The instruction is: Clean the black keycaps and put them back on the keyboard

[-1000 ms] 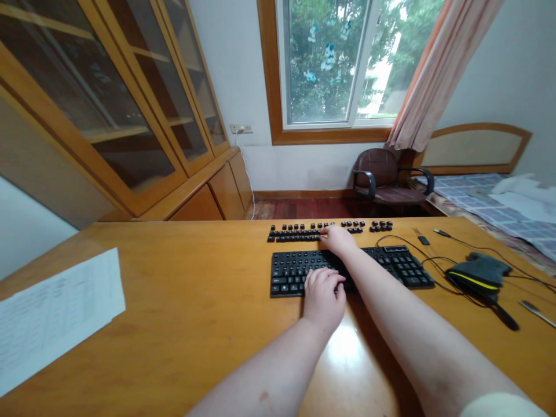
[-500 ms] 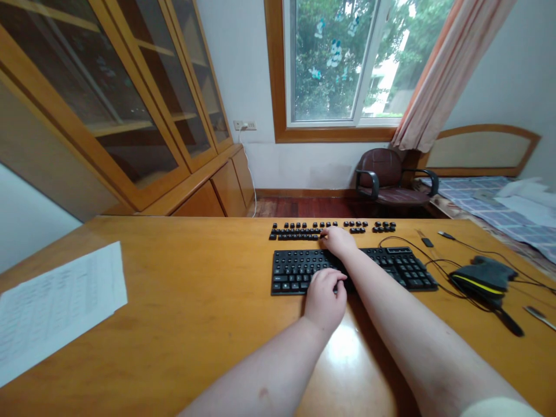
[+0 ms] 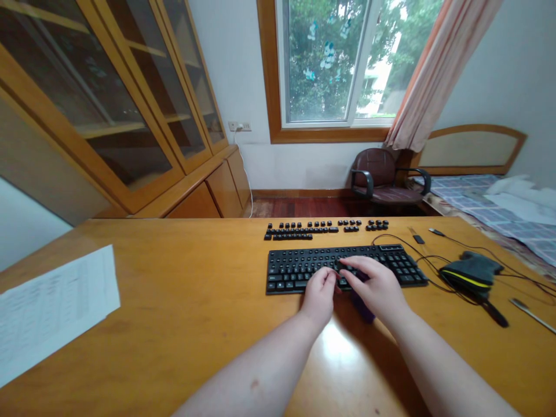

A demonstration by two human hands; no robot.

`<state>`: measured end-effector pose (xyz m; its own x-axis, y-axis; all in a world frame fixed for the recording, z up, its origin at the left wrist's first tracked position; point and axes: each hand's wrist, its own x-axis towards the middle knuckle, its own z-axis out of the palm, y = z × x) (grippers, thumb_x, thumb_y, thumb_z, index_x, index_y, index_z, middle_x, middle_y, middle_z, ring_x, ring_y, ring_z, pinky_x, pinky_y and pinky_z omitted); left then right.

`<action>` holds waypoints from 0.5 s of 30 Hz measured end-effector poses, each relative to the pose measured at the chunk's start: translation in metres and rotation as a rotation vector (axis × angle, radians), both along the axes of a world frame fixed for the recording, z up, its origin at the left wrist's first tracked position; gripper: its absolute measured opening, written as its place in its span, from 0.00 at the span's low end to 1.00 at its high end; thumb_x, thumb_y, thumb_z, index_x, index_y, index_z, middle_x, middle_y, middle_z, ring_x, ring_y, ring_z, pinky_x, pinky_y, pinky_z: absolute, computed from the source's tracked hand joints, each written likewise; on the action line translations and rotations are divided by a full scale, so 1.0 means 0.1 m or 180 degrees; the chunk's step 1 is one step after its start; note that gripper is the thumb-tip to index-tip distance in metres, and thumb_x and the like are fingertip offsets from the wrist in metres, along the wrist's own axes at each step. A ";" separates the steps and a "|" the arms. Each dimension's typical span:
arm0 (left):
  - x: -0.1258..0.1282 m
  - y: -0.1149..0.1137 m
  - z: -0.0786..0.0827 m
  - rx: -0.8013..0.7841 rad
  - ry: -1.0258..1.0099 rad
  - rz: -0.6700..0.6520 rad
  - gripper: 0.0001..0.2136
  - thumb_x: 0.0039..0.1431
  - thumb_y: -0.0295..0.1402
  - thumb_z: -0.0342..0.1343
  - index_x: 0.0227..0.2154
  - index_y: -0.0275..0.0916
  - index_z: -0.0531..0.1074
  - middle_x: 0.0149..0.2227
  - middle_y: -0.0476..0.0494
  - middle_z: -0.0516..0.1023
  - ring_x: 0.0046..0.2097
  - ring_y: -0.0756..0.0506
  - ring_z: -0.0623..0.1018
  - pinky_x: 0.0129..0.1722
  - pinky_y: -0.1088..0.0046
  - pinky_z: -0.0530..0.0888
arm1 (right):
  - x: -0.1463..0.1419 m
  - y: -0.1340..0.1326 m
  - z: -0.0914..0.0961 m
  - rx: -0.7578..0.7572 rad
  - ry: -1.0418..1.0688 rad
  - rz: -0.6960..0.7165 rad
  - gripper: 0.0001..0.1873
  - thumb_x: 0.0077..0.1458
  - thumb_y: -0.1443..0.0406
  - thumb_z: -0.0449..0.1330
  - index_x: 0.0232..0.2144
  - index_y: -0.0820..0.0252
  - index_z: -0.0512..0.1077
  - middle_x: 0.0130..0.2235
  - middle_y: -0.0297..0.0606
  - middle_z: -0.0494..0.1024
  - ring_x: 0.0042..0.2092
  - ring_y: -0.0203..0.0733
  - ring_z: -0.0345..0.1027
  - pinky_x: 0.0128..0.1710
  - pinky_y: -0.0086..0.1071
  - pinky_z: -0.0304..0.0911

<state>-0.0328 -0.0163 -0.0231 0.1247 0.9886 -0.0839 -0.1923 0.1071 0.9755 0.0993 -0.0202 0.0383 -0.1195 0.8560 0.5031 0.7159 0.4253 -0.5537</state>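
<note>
Orange-brown wooden desk [image 3: 174, 301] before a window [image 3: 325, 63], a black keyboard [image 3: 295, 269] set across it
Nearest, the left hand [image 3: 318, 296] sits at the keyboard's front edge, fingers curled and thumb close to forefinger; whether anything is pinched there, I cannot tell. The right hand [image 3: 379, 286] arches over the keyboard just beside it, fingers bent, tips near the left's; I cannot make out whether it grips something. A purple object [image 3: 365, 311] shows partly beneath the right hand. To the keyboard's right lies a dark pouch [image 3: 471, 272] with a yellow stripe. Just behind the keyboard, loose black keycaps [image 3: 293, 236] stand in rows. Beyond the desk are a brown armchair [image 3: 377, 169] and a bed [image 3: 460, 188]
</note>
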 end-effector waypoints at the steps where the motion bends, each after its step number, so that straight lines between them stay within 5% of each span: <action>1: 0.00 -0.01 0.01 0.0001 -0.0143 -0.0075 0.15 0.55 0.46 0.49 0.28 0.37 0.67 0.20 0.51 0.67 0.20 0.54 0.63 0.19 0.79 0.56 | 0.01 -0.04 -0.07 0.0008 0.0019 0.0015 0.10 0.50 0.63 0.58 0.36 0.56 0.75 0.38 0.39 0.78 0.41 0.43 0.71 0.43 0.37 0.67; 6: 0.02 0.00 0.03 -0.0218 -0.0677 -0.0425 0.17 0.52 0.49 0.50 0.25 0.37 0.63 0.19 0.52 0.65 0.21 0.54 0.64 0.20 0.78 0.54 | 0.01 -0.08 -0.25 0.0032 0.0156 0.0137 0.10 0.51 0.64 0.57 0.36 0.54 0.74 0.37 0.39 0.78 0.40 0.43 0.72 0.42 0.38 0.68; 15: 0.02 0.03 -0.10 -0.0424 -0.0846 -0.0794 0.16 0.54 0.48 0.47 0.31 0.38 0.64 0.19 0.51 0.67 0.20 0.53 0.64 0.18 0.78 0.53 | 0.05 -0.06 -0.26 0.0043 0.0328 0.0426 0.09 0.51 0.65 0.58 0.35 0.53 0.75 0.37 0.38 0.77 0.39 0.42 0.71 0.41 0.38 0.69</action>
